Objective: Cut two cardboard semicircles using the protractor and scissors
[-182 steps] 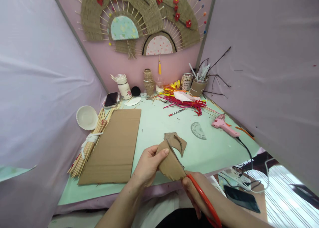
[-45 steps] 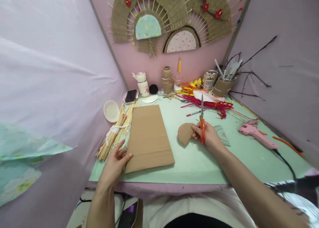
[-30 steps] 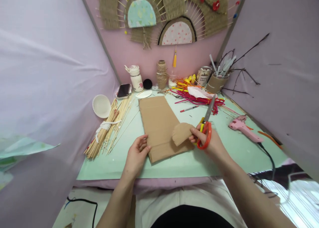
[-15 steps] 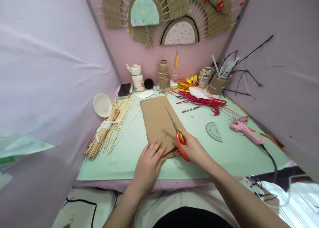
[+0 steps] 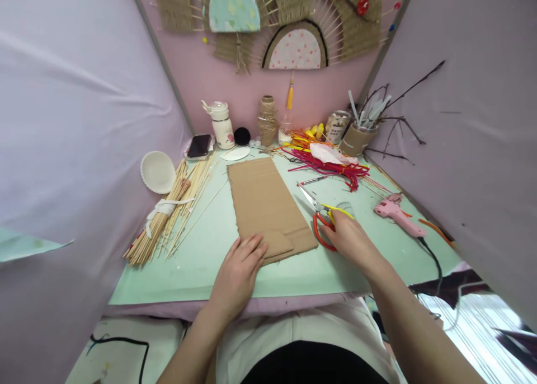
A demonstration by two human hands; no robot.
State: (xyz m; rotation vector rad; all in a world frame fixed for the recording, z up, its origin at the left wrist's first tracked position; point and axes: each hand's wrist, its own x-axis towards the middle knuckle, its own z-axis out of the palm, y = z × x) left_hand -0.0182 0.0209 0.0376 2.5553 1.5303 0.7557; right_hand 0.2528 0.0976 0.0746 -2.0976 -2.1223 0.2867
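The cut-out [image 5: 278, 244], its outline already trimmed, lay on the cardboard [image 5: 264, 193] under the left hand [image 5: 239, 263], fingers slightly apart; the right hand's [image 5: 344, 233] fingers clamped the scissors [image 5: 320, 207]. The cardboard showed no curved cut.

We are counting one pair of scissors [image 5: 318, 206], one glue gun [image 5: 396, 212], one pen [image 5: 314, 180], one protractor [image 5: 345, 207] and one twine spool [image 5: 267, 122].

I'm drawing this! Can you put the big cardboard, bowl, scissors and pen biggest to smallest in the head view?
Big cardboard
Bowl and scissors: too close to rank; scissors stretch longer, right hand hides part, bowl looks chunkier
Pen
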